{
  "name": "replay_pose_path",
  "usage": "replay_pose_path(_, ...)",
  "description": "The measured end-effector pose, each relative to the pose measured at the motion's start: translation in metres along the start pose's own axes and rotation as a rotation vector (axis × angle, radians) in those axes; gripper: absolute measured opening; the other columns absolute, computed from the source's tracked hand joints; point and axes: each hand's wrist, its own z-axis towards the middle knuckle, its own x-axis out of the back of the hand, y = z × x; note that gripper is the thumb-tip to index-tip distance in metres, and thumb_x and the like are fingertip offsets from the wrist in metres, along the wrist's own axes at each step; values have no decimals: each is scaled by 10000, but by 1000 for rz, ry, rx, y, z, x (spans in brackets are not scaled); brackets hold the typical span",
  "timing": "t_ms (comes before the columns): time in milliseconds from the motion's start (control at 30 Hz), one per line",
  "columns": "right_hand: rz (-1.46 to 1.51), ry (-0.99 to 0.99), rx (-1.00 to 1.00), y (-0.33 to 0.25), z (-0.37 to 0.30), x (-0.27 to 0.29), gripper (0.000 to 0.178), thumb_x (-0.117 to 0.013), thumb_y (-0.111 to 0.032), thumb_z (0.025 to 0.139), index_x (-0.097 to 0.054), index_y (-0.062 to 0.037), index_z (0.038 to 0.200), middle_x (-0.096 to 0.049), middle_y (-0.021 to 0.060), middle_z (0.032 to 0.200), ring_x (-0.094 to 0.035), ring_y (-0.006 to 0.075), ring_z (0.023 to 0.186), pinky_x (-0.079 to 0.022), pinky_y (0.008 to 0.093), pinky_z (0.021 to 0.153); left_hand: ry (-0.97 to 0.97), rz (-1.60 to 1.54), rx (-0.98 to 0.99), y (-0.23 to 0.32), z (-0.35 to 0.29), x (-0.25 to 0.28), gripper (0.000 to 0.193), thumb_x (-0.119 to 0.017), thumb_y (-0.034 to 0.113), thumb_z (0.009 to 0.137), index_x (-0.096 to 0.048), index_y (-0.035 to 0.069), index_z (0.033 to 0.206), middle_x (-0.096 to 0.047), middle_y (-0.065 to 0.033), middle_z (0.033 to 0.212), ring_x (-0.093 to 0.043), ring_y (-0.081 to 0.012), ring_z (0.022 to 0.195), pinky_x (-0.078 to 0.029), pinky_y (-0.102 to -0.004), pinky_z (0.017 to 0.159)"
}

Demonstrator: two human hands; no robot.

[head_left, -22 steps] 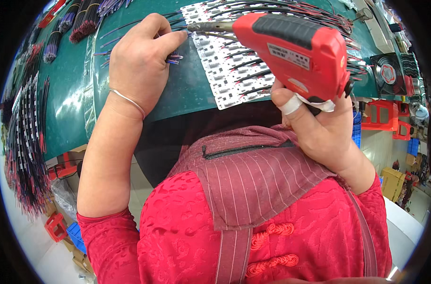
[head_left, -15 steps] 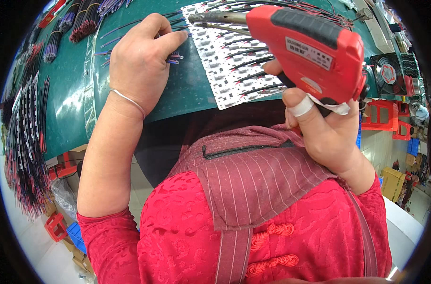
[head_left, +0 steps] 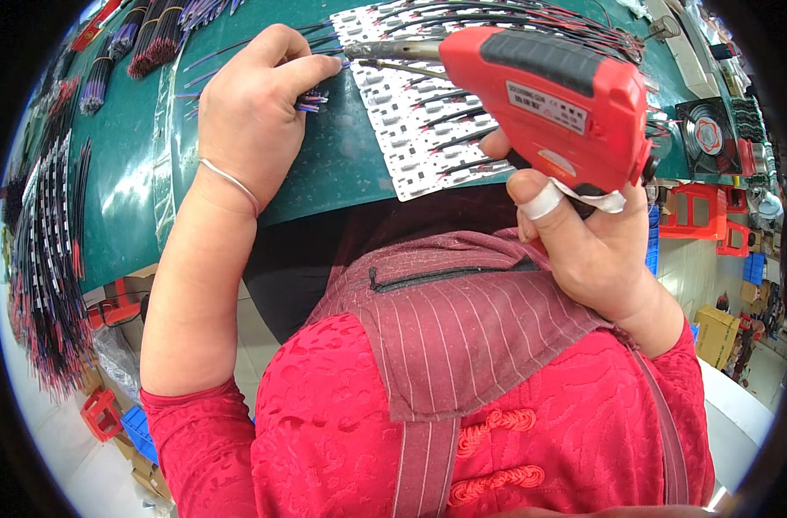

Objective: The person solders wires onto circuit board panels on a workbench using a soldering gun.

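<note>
My right hand (head_left: pixel 587 246), with white tape round its thumb, is closed on the grip of a red and black soldering gun (head_left: pixel 540 104). The gun's metal tip points left and reaches the left edge of a white panel of small circuit boards (head_left: pixel 406 164). Beside that tip, my left hand (head_left: pixel 248 116) is pinched, with several thin dark and purple wires (head_left: pixel 311 102) in its fingers; their far ends are partly hidden by the hand. Black and red wires (head_left: pixel 462 142) run rightward from the panel, partly covered by the gun.
Wire bundles (head_left: pixel 151 39) lie at the table's far left, and more wires (head_left: pixel 44 250) hang over its left edge. A small square fan (head_left: pixel 706 134) stands at the right, near a wire coil holder (head_left: pixel 665 28). Red stools (head_left: pixel 695 211) are beyond the green table (head_left: pixel 117 181).
The soldering gun has shifted slightly left and down with my right hand, its tip now lower along the panel's left edge. My left hand has barely moved and still grips the wires.
</note>
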Motion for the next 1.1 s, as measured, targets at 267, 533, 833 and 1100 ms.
replay_pose_path(267,19,25,1,7,0,-1,244,-636,-27,940,-602,19,1177,-681,128,1115,-537,43,599,-433,198,519,-32,-46,23,-1,1,1,417,-616,-147,667,-729,102,981,-620,-70,933,-651,-257,859,-516,-327,752)
replay_pose_path(533,53,45,38,7,3,-3,223,-645,-30,936,-612,-2,1155,-683,81,982,-548,52,617,-432,205,513,-43,-47,26,0,0,2,427,-609,-151,661,-731,94,988,-615,-73,929,-649,-253,852,-515,-322,752)
replay_pose_path(833,65,60,21,11,-1,-1,165,-629,-35,944,-627,-12,1107,-678,141,1113,-533,54,598,-443,198,509,-34,37,-31,3,0,2,442,-610,-150,651,-734,108,988,-620,-61,923,-654,-243,844,-526,-325,744)
replay_pose_path(1100,80,57,51,6,-2,3,197,-614,-54,956,-615,-7,1148,-673,144,1151,-542,64,617,-457,211,528,-37,68,-53,6,0,3,453,-589,-144,649,-733,117,990,-619,-57,913,-645,-246,822,-524,-331,722)
